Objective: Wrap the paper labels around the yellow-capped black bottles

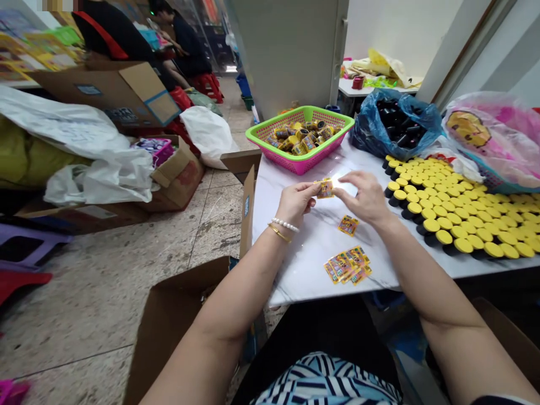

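One label point(324, 189) between left fingers point(310, 188) (yellow)

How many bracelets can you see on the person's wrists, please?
2: a pearl bracelet and a gold bangle, both on the left wrist. The right wrist shows none.

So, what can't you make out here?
Head view:
- Packet: print too small, partly covered by the left hand.
- White piece: partly hidden by the right hand.
- Blue bag: contents partly hidden by its plastic.
- Box: inside hidden by the left arm and bottom edge.
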`<state>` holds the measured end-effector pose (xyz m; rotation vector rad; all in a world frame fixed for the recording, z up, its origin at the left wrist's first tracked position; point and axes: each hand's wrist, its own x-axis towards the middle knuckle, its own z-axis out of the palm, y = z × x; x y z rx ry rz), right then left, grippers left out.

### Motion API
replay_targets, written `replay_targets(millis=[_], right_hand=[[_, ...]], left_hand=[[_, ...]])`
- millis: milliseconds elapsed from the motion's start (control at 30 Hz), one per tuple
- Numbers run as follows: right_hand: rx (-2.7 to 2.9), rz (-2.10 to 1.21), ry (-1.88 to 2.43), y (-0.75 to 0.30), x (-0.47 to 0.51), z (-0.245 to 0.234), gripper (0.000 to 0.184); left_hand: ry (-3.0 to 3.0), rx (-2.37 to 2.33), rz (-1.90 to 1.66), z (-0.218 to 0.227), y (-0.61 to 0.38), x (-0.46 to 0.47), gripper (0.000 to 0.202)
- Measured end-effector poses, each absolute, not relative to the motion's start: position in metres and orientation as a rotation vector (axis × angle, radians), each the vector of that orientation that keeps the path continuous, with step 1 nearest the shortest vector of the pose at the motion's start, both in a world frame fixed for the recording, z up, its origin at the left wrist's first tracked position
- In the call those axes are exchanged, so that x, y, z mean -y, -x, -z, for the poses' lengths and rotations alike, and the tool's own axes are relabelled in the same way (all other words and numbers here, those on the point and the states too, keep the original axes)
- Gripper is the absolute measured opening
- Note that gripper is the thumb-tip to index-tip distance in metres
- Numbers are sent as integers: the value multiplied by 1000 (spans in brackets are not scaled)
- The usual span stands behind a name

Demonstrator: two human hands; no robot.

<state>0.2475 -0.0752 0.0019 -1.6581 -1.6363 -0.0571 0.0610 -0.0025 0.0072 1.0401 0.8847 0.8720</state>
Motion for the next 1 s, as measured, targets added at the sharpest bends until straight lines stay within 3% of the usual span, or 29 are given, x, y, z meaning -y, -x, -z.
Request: replay_targets(millis=[67,200,400,533,767,1000], right_hand=[[1666,212,1830,-272,73,0,43],[1584,-38,2052,-304,62,13,21],[1072,-723,1252,-290,64,-4,45],[1071,-885,1083,-267,71,-13,51],[1093,-892,1098,-251,70,-5,48],[1109,-678,1203,-249,71,-7,48]], left_hand=[[-941,-849,-777,-5,-62,-1,23],[-769,-803,-638,-2,-63,-5,15],[-570,-729,-630,-2,-62,-10,4],[-520,-646,-584,-4,-60,-11,8],[-486,-535,-547,-2,-58,-12,9],[-521,-555,-579,-4,-58,-12,15]])
